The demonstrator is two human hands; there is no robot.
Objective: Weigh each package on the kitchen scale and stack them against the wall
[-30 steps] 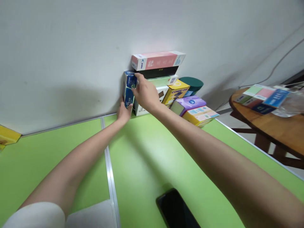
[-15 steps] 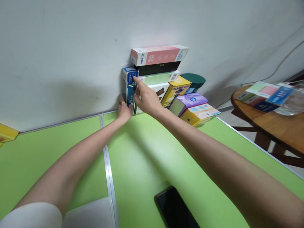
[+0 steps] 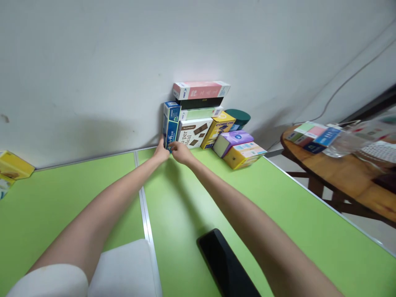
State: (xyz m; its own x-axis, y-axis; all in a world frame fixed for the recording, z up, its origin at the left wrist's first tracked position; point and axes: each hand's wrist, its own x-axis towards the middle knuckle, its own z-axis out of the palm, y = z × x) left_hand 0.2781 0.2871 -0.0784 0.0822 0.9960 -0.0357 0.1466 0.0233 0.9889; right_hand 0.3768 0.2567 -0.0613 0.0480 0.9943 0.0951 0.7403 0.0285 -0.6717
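Observation:
A narrow blue box (image 3: 172,119) with light lettering stands upright against the wall at the left end of a stack of boxes. My left hand (image 3: 161,152) grips its base from the left side. On the other side, my right hand (image 3: 182,153) is closed, its curled fingers at the lower front of the same box. Beside it stands a white box with chocolate pictures (image 3: 196,131). On that lie a pale green box (image 3: 199,113), a black box (image 3: 201,102) and, topmost, a pink box (image 3: 202,90). My fingertips partly cover the blue box's lower end.
Right of the stack are a yellow box (image 3: 218,131), a dark green container (image 3: 239,117), a purple box (image 3: 236,137) and a yellow-and-pink box (image 3: 243,154). A phone (image 3: 224,264) and a white flat object (image 3: 123,270) lie nearer. More boxes (image 3: 315,136) rest on a wooden table (image 3: 349,173).
My right hand has moved down from the top of the blue box to its lower front. My left hand stays at its base. The view has shifted slightly.

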